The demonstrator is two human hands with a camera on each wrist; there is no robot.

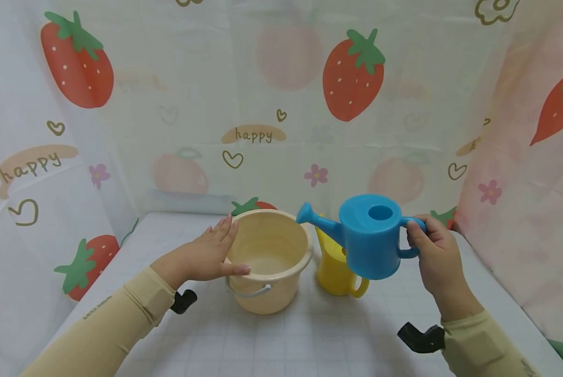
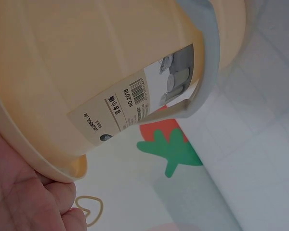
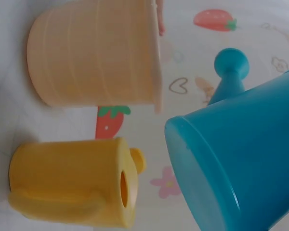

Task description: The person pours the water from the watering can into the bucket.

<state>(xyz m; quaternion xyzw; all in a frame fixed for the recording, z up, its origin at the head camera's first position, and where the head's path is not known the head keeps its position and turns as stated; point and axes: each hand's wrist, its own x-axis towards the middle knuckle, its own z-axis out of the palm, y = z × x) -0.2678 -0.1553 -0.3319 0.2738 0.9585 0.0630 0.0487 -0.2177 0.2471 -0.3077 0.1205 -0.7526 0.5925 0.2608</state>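
A cream bucket (image 1: 264,296) stands upright on the table, its grey handle (image 1: 258,292) hanging down at the front. My left hand (image 1: 205,255) rests on the bucket's left rim, fingers straight and thumb along the near edge. The left wrist view shows a printed label (image 2: 135,98) on the bucket's side. Gripped by its handle, a blue watering can (image 1: 373,246) is held up in my right hand (image 1: 439,256), the spout pointing left toward the bucket's rim. Behind and below it, a yellow watering can (image 1: 332,272) stands on the table, partly hidden in the head view.
A white table (image 1: 262,345) lies under everything. Printed cloth (image 1: 286,104) with strawberries and hearts hangs behind and at both sides. Close to the bucket's right side stands the yellow watering can. Black wrist mounts (image 1: 421,337) stick out from the sleeves.
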